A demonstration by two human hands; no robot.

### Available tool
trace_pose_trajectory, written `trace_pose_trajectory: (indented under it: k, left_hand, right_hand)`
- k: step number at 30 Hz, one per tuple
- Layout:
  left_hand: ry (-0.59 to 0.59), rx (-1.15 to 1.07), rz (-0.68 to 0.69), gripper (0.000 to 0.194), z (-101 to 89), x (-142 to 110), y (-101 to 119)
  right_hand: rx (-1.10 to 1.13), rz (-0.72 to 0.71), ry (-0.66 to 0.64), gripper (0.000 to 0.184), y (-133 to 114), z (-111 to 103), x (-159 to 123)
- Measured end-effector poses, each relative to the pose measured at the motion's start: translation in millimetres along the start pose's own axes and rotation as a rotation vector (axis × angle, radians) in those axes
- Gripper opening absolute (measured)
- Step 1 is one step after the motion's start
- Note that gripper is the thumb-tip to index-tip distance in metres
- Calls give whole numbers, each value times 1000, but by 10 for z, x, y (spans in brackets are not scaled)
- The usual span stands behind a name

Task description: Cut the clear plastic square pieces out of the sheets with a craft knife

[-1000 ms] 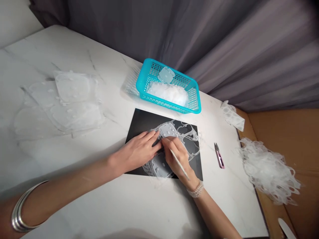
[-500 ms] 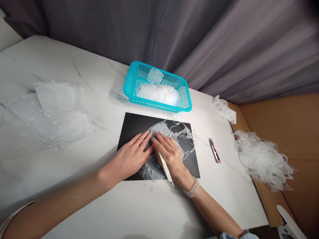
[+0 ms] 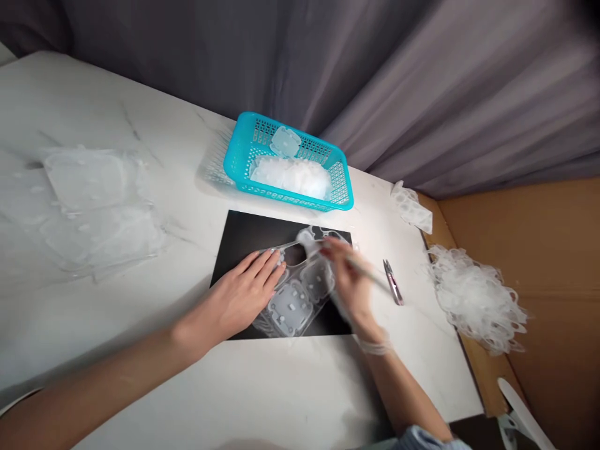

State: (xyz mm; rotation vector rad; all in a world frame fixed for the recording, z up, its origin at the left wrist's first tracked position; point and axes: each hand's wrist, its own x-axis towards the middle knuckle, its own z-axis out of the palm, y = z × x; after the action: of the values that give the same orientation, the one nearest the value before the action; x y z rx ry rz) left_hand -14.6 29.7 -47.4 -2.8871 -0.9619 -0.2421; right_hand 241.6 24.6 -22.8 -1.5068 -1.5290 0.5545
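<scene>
Clear plastic film point(image 3: 293, 306) under the spread left hand point(image 3: 239, 290) — right hand point(image 3: 351, 281) pinching a thin stick point(image 3: 370, 272)

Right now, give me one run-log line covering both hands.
Left hand: flat on clear plastic sheet | Right hand: holding slim pick | Beneath: black mat

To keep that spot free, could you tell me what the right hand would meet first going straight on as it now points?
The clear plastic sheet, right at the blurred fingertips of the right hand; beyond it, probably the turquoise basket.
</scene>
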Motion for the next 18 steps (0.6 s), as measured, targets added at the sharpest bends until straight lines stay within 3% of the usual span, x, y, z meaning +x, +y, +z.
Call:
trace_pose_trajectory:
  k: [2, 4, 6, 9, 11, 13, 15, 16, 18]
  left_hand:
    - [3, -24, 0, 49, 6, -2, -2]
    - [-1, -55, -3, 48, -5, 2, -12]
    - [-4, -108, -4, 47, -55, 20, -27]
    - [41, -355, -60, 39, -217, 99, -48]
    - [59, -745, -203, 35, -352, 197, -48]
    - [-16, -1316, -401, 44, -460, 316, -34]
    - [-175, -1885, -567, 57, -513, 425, -11]
    - [-229, -2085, -630, 59, -517, 466, 2]
    - [-246, -2255, -719, 48, -492, 509, 27]
  right_hand:
    - [285, 259, 308, 16, 208, -460, 70]
    - [340, 339, 296, 7, 352, -821, 130]
    - [368, 374, 244, 10, 368, -949, 143]
    - [485, 396, 192, 17, 108, -747, 66]
    - [548, 364, 161, 17, -203, -531, -20]
    - [512, 286, 75, 14, -529, -383, -114]
    - [423, 226, -130, 16, -784, -328, -192]
    - [380, 204, -234, 19, -867, -325, -212]
    - [323, 164, -324, 24, -934, -338, -191]
